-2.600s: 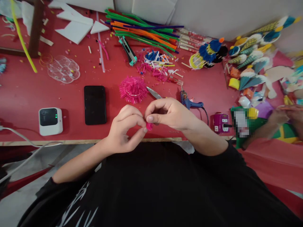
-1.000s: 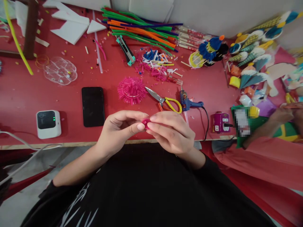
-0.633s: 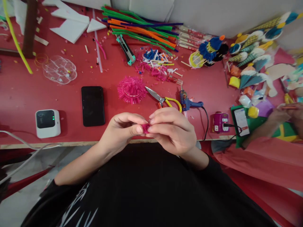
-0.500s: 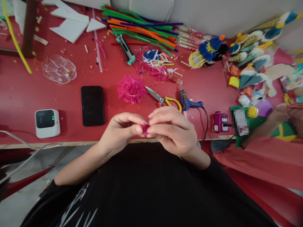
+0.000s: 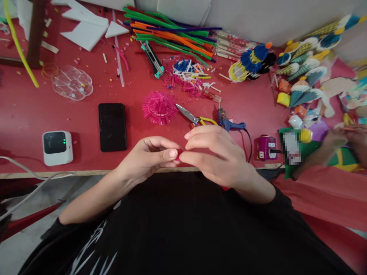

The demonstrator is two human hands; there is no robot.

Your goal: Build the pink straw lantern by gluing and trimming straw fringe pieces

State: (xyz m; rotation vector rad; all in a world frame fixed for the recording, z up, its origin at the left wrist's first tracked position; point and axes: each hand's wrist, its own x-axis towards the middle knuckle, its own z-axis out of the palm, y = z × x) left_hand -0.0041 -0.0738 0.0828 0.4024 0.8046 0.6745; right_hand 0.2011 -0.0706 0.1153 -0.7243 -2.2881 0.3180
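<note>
My left hand (image 5: 153,154) is closed, its thumb and fingers pinching a small pink fuzzy piece (image 5: 179,153) just above the table's front edge. Fingertips mostly cover this piece, so its shape is hard to make out. From the other side, my right hand (image 5: 215,154) has curved fingers with a fingertip at the piece's edge; its thumb is hidden. Beyond the hands sits a round, spiky pink ball-like craft (image 5: 159,108). Scissors with yellow handles (image 5: 189,114) lie beside it, partly behind my right hand. A blue glue gun (image 5: 231,124) rests to the right.
Pipe cleaners (image 5: 172,32), a teal cutter (image 5: 152,59) and cut bits (image 5: 190,82) lie farther back. At left are a black phone (image 5: 112,127), a white device (image 5: 57,148) and a clear flower-shaped tray (image 5: 71,84). A purple socket block (image 5: 266,148) and a co-worker's hands (image 5: 336,137) are at right.
My right hand has shifted slightly right and its upper fingers have loosened from the pink piece. My left hand keeps its pinch in nearly the same place.
</note>
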